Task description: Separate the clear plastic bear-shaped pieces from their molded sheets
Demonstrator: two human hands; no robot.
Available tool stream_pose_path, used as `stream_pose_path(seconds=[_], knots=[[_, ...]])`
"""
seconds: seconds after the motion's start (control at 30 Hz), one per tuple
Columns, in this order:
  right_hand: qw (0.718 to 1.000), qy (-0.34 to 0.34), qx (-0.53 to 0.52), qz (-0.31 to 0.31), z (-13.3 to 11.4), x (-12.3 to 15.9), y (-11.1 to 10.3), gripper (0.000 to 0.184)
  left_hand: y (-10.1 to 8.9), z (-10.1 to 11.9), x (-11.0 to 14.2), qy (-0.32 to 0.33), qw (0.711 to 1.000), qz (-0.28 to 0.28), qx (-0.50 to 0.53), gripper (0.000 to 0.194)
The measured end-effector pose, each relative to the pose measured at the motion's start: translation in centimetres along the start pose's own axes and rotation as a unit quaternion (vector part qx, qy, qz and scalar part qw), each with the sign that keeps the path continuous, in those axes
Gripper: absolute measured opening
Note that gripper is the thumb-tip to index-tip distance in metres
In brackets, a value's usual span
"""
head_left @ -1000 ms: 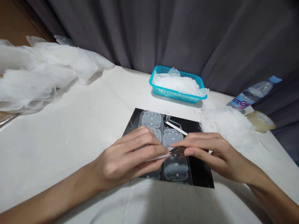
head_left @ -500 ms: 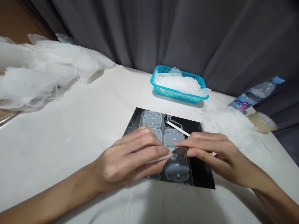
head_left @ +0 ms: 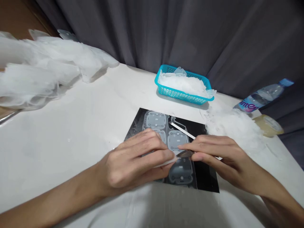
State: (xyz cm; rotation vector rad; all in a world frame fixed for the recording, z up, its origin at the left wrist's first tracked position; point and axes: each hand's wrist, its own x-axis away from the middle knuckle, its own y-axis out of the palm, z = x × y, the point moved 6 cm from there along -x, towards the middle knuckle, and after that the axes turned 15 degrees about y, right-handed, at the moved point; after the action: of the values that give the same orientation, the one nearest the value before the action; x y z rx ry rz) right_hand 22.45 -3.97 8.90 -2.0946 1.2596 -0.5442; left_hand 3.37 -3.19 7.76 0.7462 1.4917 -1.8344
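My left hand [head_left: 142, 161] is closed on a translucent white plastic piece [head_left: 166, 162], mostly hidden under the fingers. My right hand [head_left: 218, 155] pinches a small tool with a pointed metal blade [head_left: 185, 154]; its handle is covered by the hand. The blade's tip meets the edge of the plastic piece by my left fingertips. Beneath both hands lies a black sheet [head_left: 205, 177] bearing several clear rounded-square panels [head_left: 155, 119]. A thin white strip [head_left: 182, 129] runs across the sheet toward my right hand.
A turquoise basket [head_left: 185, 97] with white translucent pieces stands at the back. White plastic pieces [head_left: 47, 63] are heaped on the left. To the right are a pile of clear scraps [head_left: 232, 126], a water bottle [head_left: 261, 96] and a yellowish roll [head_left: 268, 125]. A grey curtain hangs behind.
Both hands keep their holds, and the blade stays at the edge of the plastic piece. They have shifted slightly to the right, with the view moving a little too.
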Motion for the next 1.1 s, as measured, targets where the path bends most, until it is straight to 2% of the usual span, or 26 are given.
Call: stream_pose_path(seconds=[0.3, 1.1], knots=[[0.999, -0.028, 0.022, 0.014, -0.32, 0.27, -0.09, 0.027, 0.28, 0.0, 0.28, 0.0, 1.0, -0.011, -0.008, 0.014], [0.998, -0.04, 0.034, 0.022, -0.59, 0.33, 0.1, 0.027, 0.35, 0.08, 0.21, -0.007, 0.999, -0.014, -0.028, 0.01]])
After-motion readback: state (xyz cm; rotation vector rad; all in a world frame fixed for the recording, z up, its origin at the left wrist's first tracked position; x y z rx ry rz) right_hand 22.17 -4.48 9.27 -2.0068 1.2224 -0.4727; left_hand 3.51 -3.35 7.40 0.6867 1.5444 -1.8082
